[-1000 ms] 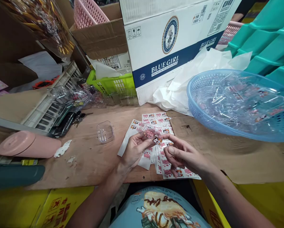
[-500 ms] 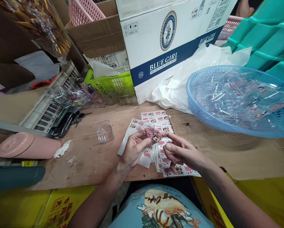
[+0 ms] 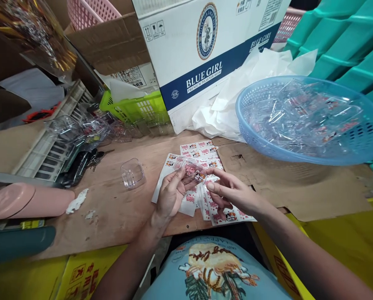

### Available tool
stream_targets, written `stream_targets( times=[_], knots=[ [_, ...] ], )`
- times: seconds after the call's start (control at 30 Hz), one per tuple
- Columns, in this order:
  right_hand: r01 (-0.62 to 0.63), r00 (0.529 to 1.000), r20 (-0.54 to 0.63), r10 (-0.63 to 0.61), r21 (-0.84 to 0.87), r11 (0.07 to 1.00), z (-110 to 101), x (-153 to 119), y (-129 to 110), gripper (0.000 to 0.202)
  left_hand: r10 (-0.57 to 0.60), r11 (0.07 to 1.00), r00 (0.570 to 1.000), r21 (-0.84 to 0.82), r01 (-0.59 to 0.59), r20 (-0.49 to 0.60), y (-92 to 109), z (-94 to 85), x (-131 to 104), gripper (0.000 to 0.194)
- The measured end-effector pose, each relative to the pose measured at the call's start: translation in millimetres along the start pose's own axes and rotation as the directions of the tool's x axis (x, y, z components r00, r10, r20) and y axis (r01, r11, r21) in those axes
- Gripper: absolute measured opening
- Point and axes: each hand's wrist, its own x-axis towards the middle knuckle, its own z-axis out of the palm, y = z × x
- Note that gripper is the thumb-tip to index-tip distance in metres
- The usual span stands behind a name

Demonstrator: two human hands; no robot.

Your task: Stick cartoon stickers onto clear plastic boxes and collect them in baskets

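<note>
A small clear plastic piece (image 3: 193, 171) with pink lettering and a cartoon animal sticker is held above the sticker sheets. My left hand (image 3: 171, 192) grips its left side between thumb and fingers. At its right edge, my right hand (image 3: 228, 189) has thumb and forefinger close together around the corner, the other fingers curled below. Beneath both hands lie several overlapping white sticker sheets (image 3: 216, 156) with pink prints and cartoon animals. A second clear plastic piece (image 3: 133, 173), without a visible sticker, rests on the wooden table left of the sheets.
A blue basket (image 3: 267, 152) of clear stickered pieces stands at right. Behind are a white beer carton (image 3: 180, 54), crumpled white paper (image 3: 205, 121) and a green basket (image 3: 133, 106). A pink bottle (image 3: 30, 200) and dark keys (image 3: 95, 157) lie at left.
My left thumb has moved up along the clear piece's left edge, and the piece has turned slightly. The whole view has shifted, with the baskets and carton appearing farther left.
</note>
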Motion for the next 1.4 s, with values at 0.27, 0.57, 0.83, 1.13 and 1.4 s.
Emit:
stream_targets(
  times=[0.27, 0.57, 0.83, 1.13, 1.4],
  knots=[
    [-0.002, 0.999, -0.052, 0.001, -0.023, 1.000, 3, 1, 0, 0.046, 0.057, 0.995, 0.998, 0.082, -0.056, -0.007, -6, -0.4, 5, 0.023],
    [0.016, 0.994, -0.111, -0.011, 0.053, 0.998, 6, 6, 0, 0.040, 0.038, 0.995, 0.998, 0.098, -0.032, -0.056, -7, -2.3, 5, 0.026],
    [-0.013, 0.981, -0.193, -0.007, -0.099, 0.995, 8, 10, 3, 0.036, 0.104, 0.983, 0.989, 0.161, -0.086, -0.106, -15, -1.1, 8, 0.023],
    [0.056, 0.926, -0.327, -0.190, -0.378, 0.924, 10, 17, 15, 0.032, 0.244, 0.944, 0.963, 0.256, -0.207, -0.118, -25, 2.1, 8, 0.020],
    [0.082, 0.865, -0.416, -0.280, -0.434, 0.897, 8, 30, 18, 0.040, 0.215, 0.964, 0.970, 0.182, -0.193, -0.110, -25, 8.5, 8, 0.019]
  ],
)
